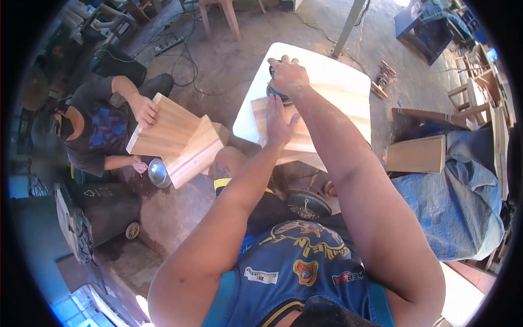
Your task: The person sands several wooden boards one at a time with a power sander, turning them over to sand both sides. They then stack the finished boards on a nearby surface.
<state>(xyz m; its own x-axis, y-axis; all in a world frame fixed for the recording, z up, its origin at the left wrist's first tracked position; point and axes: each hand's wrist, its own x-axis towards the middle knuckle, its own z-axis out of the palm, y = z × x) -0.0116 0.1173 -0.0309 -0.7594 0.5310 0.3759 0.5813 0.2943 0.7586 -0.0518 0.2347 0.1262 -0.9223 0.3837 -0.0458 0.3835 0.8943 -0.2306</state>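
Note:
My right hand [289, 76] is wrapped over the top of a teal and black power sander [277, 91], its fingers bent over the head. The sander rests at the far left corner of a pale striped wooden board [327, 122]. Stretched out with the thumb apart, my left hand [279, 124] lies over the board's left edge, fingertips against the near side of the sander. Beneath the board is a white table top [289, 52]. My hands and forearms hide part of the sander and the board.
At left, a co-worker's hand [145, 111] holds one of several wooden boards [169, 131]; the other hand is by a metal bowl [159, 173]. A metal post [348, 28] stands behind the table. Cables [188, 62] cross the floor. A blue tarp [452, 201] lies right.

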